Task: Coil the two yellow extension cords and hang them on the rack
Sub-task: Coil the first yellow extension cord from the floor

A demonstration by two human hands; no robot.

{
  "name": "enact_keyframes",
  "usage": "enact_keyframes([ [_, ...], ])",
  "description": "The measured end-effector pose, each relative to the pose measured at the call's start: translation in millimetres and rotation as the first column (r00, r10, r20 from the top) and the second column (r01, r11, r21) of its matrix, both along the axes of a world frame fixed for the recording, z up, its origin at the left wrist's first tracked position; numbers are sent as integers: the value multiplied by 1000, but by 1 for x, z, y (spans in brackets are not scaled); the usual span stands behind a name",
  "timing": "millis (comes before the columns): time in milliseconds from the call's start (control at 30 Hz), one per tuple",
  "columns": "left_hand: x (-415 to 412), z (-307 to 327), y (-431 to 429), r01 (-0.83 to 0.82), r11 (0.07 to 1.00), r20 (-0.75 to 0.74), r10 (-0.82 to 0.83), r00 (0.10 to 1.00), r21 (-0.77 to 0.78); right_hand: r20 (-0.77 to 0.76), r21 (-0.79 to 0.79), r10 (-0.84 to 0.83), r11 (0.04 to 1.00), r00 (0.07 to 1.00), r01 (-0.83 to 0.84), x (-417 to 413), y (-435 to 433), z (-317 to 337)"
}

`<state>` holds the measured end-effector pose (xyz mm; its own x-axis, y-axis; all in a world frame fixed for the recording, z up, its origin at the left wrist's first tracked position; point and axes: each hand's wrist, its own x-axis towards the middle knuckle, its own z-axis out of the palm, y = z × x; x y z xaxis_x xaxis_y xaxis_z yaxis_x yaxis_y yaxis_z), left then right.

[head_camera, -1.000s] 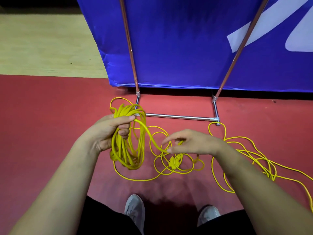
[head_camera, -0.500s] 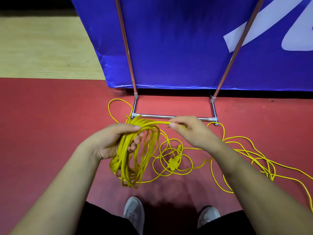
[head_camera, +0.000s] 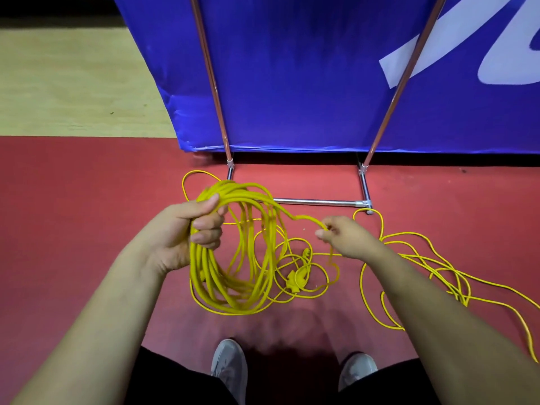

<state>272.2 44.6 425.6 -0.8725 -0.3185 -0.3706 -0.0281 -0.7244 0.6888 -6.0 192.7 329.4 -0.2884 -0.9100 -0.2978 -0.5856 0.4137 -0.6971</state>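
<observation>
My left hand (head_camera: 187, 229) grips the top of a hanging coil of yellow extension cord (head_camera: 233, 290) made of several loops. From the coil a strand runs right to my right hand (head_camera: 344, 238), which pinches it between thumb and fingers. Below that hand, loose loops and a yellow plug (head_camera: 296, 280) lie on the red floor. A second yellow cord (head_camera: 423, 258) sprawls uncoiled on the floor at the right. The rack (head_camera: 318, 202) stands just beyond my hands, with a chrome base bar and two copper-coloured uprights.
A blue banner (head_camera: 306, 77) hangs behind the rack's uprights. The floor is red mat (head_camera: 73, 214), with pale wooden flooring (head_camera: 73, 83) at the far left. My two grey shoes (head_camera: 230, 366) show at the bottom edge.
My right hand laid a fresh loop onto the coil at my left hand, then slid back right and down along the cord. The coil has gained a loop.
</observation>
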Motion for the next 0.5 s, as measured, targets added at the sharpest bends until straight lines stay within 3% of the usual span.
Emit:
enact_keyframes([
  [67, 6, 4, -7, -79, 997, -12, 79, 997, -11, 323, -31, -202, 974, 925, 224, -5, 5, -9],
  [133, 8, 5, -10, -166, 986, -2, 166, 986, -27, 478, -35, -283, 940, 831, 341, -2, 4, -11],
  [200, 8, 4, -12, -247, 968, 2, 247, 969, -42, 435, -18, -245, 960, 866, 281, 2, 2, -15],
  [267, 10, 2, -16, -312, 950, -31, 312, 950, -10, 190, 62, -173, 984, 966, 164, 1, 5, -24],
  [333, 14, 2, -21, -366, 930, -50, 367, 929, 24, 44, 163, -166, 974, 985, 156, -4, 11, -33],
  [400, 18, 2, -23, -406, 914, -31, 406, 913, 9, 109, 184, -244, 958, 964, 221, -6, 16, -44],
  [500, 16, 4, -20, -397, 910, 34, 404, 914, -115, 318, 147, -402, 916, 859, 374, 7, 10, -43],
])
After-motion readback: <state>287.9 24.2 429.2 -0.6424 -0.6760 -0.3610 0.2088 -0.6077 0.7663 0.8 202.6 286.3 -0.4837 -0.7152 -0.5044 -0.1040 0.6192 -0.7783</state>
